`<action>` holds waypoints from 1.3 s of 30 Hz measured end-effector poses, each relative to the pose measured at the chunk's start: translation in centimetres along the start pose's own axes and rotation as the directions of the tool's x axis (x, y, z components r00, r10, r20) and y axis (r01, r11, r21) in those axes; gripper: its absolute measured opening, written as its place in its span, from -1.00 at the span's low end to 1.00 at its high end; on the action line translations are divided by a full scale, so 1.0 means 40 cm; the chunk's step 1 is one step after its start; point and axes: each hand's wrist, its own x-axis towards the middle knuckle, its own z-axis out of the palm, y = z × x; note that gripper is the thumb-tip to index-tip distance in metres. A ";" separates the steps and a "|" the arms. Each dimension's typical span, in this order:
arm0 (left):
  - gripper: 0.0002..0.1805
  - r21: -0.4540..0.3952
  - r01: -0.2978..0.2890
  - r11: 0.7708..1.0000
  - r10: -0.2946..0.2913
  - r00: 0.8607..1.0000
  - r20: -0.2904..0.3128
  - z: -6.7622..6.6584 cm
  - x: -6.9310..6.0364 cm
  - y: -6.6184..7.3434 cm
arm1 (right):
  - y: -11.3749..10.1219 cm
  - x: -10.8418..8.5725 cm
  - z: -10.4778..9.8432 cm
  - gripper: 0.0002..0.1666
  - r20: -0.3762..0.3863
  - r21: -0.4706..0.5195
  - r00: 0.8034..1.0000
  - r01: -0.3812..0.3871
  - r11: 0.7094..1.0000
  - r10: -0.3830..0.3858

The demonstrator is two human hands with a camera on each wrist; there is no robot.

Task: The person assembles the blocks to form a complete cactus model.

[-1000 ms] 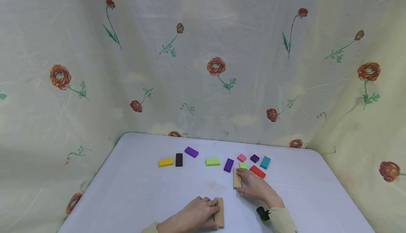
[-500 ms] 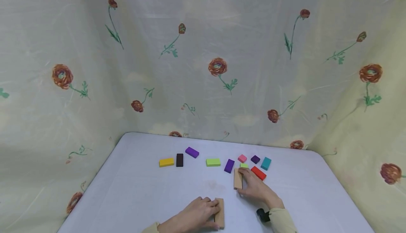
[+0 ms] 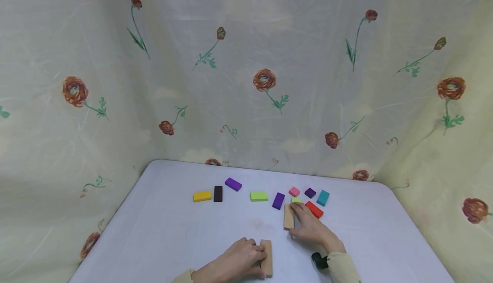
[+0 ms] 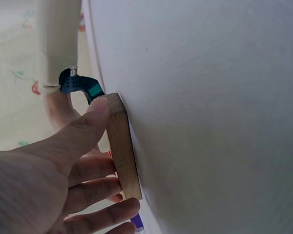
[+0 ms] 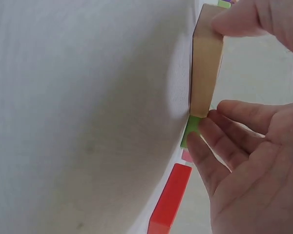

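A plain wooden block (image 3: pixel 268 258) lies flat near the table's front, and my left hand (image 3: pixel 236 259) grips it from the left. In the left wrist view the thumb presses one end of that block (image 4: pixel 123 151), with fingers along its side and at the far end. Further up the table, my right hand (image 3: pixel 311 227) spans a second wooden block (image 3: pixel 288 218) from the right. The right wrist view has the thumb on one end of this block (image 5: pixel 206 68) and fingertips at the other. A lime cube (image 3: pixel 295 200) is partly hidden behind those fingers.
Beyond the right hand lie a red block (image 3: pixel 314 210), a teal block (image 3: pixel 322 198), a dark purple cube (image 3: pixel 310 193) and a pink cube (image 3: pixel 294 192). Leftward are purple (image 3: pixel 278 201), lime (image 3: pixel 259 196), black (image 3: pixel 218 193) and yellow (image 3: pixel 202 196) blocks. Floral curtains (image 3: pixel 265 141) border the table.
Both hands and their wooden blocks keep nearly the same places. The head view shifts only slightly.
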 end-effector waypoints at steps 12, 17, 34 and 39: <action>-0.50 -0.030 -0.017 0.999 0.017 1.000 0.001 -0.013 -0.004 -0.003 | 0.007 0.002 0.002 0.08 0.000 0.019 1.000 -0.025 1.000 0.025; -0.49 -0.041 -0.018 0.999 0.018 1.000 -0.004 -0.013 -0.004 -0.004 | 0.014 0.005 0.002 0.08 -0.006 0.019 1.000 -0.026 0.999 0.026; -0.48 -0.072 -0.008 0.997 0.009 1.000 0.021 -0.011 0.000 -0.007 | -0.001 0.012 -0.025 0.04 -0.073 0.108 0.995 0.068 0.992 -0.061; -0.48 -0.068 -0.019 0.998 0.020 1.000 0.016 -0.012 0.002 -0.011 | -0.028 0.013 -0.036 0.03 -0.087 0.121 0.993 0.086 0.989 -0.075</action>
